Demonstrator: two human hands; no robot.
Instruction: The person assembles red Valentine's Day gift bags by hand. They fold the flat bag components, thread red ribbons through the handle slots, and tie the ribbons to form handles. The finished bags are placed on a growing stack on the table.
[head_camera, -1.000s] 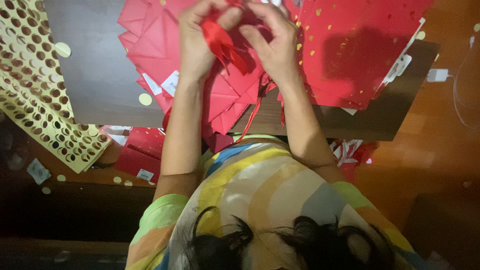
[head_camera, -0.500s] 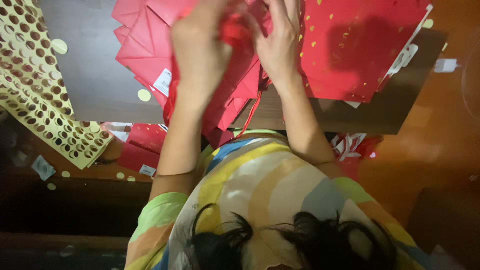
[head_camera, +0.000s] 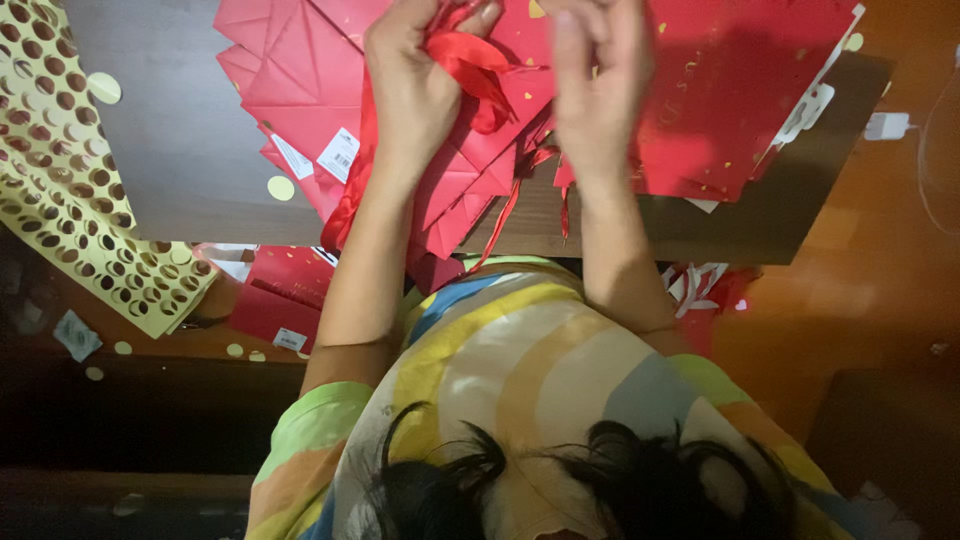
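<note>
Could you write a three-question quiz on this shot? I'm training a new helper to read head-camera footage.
1. True or false: the left hand grips a red ribbon.
2. What lies at the far left on the table?
A. a yellow sheet punched with round holes
B. a blue box
C. a pair of scissors
3. Fill in: the right hand hovers over a red ______ flecked with gold.

Key
1. True: the ribbon bunches against its fingers and trails off the table edge.
2. A: the yellow punched sheet, with loose gold dots nearby.
3. Paper bag, lying flat beside the fanned stack of red bags.
</note>
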